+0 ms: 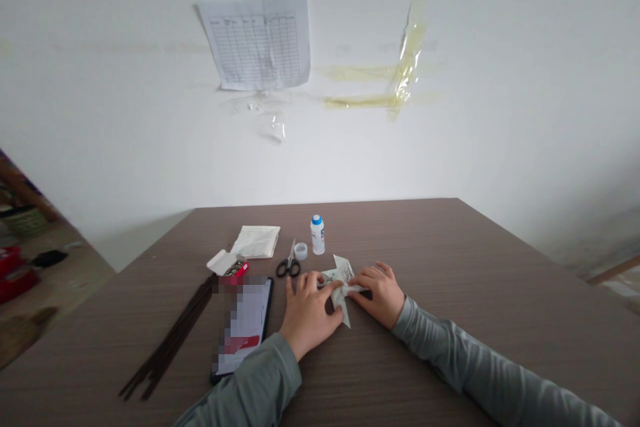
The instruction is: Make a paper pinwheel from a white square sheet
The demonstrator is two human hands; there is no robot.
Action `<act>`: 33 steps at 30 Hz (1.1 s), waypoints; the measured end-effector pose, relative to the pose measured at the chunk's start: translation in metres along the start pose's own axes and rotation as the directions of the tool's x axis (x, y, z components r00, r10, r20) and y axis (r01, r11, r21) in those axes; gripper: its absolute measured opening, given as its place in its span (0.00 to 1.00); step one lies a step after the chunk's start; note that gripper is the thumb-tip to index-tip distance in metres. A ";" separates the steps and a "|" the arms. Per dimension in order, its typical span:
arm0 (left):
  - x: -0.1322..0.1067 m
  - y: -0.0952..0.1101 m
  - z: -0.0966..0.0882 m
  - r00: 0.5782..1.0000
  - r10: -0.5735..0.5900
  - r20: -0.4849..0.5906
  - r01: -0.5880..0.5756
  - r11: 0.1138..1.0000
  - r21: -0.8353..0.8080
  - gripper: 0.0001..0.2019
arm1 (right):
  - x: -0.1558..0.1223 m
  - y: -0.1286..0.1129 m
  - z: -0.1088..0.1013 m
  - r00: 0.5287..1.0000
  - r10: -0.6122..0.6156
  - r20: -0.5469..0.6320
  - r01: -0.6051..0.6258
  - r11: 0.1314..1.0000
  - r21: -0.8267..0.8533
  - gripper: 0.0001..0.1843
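A folded white paper shape (pixel 342 278) with pointed flaps lies on the brown table (pixel 450 267) between my hands. My left hand (pixel 310 312) rests on its left side, fingers bent and pressing the paper down. My right hand (pixel 379 292) presses its right side with curled fingertips. Both sleeves are grey.
Black-handled scissors (pixel 289 263), a small tape roll (pixel 301 251) and a white bottle with a blue cap (pixel 317 234) stand just beyond the paper. A phone (pixel 245 327), thin dark sticks (pixel 173 340), a small open box (pixel 229 264) and a folded white cloth (pixel 257 241) lie to the left.
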State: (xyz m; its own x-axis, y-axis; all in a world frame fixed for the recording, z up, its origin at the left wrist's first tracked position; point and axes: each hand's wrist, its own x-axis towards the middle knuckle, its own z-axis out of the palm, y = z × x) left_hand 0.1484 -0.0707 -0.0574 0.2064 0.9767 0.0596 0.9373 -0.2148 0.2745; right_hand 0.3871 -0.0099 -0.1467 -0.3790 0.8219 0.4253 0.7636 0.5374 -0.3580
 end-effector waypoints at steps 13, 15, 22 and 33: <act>0.001 -0.001 0.002 1.000 0.014 -0.003 -0.014 1.000 0.012 0.29 | 0.001 -0.005 -0.005 0.999 0.023 0.026 -0.023 1.000 0.009 0.11; 0.001 -0.001 0.002 1.000 0.010 0.005 -0.010 1.000 0.006 0.29 | 0.001 -0.004 -0.005 0.999 0.027 0.033 -0.027 1.000 0.004 0.12; 0.002 -0.002 0.001 0.999 0.005 0.043 -0.005 1.000 -0.005 0.29 | 0.000 -0.003 -0.004 0.999 0.027 0.026 -0.027 1.000 -0.006 0.12; 0.002 -0.005 0.008 1.000 0.019 -0.023 -0.019 1.000 -0.010 0.31 | -0.001 0.002 -0.004 1.000 -0.028 -0.011 0.028 0.999 0.016 0.10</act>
State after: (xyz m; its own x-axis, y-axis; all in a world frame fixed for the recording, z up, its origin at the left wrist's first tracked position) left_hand 0.1458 -0.0679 -0.0662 0.2177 0.9722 0.0869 0.9301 -0.2336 0.2833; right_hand 0.3909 -0.0107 -0.1448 -0.3941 0.8045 0.4443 0.7442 0.5630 -0.3595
